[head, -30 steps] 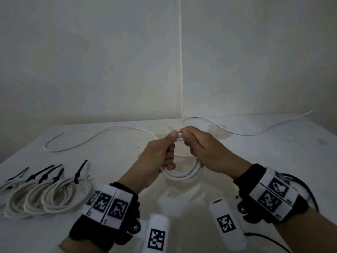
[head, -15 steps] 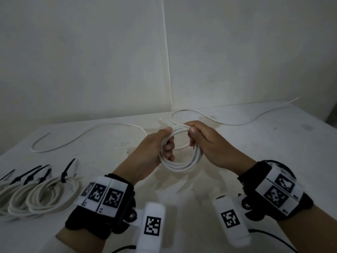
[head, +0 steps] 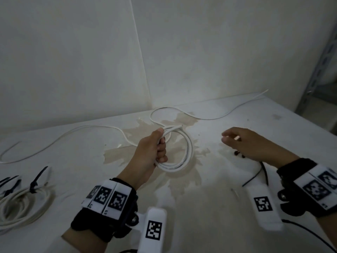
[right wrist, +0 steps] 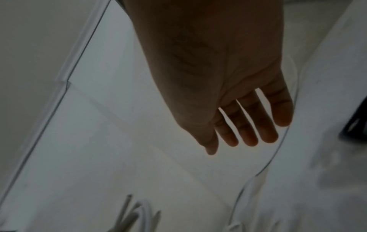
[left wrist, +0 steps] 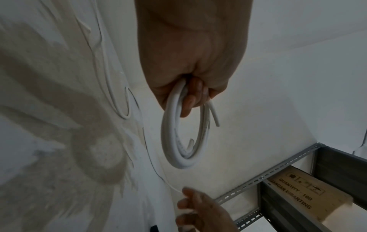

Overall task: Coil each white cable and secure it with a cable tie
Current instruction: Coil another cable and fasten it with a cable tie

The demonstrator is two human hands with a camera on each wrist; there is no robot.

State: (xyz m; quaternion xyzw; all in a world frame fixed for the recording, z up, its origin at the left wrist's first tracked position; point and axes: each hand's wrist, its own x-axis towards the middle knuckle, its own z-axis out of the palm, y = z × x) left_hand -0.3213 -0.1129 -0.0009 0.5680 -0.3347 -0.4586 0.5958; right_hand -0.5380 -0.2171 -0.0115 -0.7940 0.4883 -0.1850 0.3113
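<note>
1. My left hand (head: 148, 152) is bare, and so is my right hand (head: 255, 143).
2. A black wrist strap (head: 102, 221) wraps my left wrist, with a white band of black square-patterned markers (head: 109, 196) across its top.
3. A white camera block (head: 155, 230) with one such marker juts from that strap on a screwed joint.
4. My right wrist carries a matching black strap (head: 299, 198), marker band (head: 319, 187) and white block (head: 262, 205).
5. A thin black cable (head: 310, 232) trails from the right strap.
</note>
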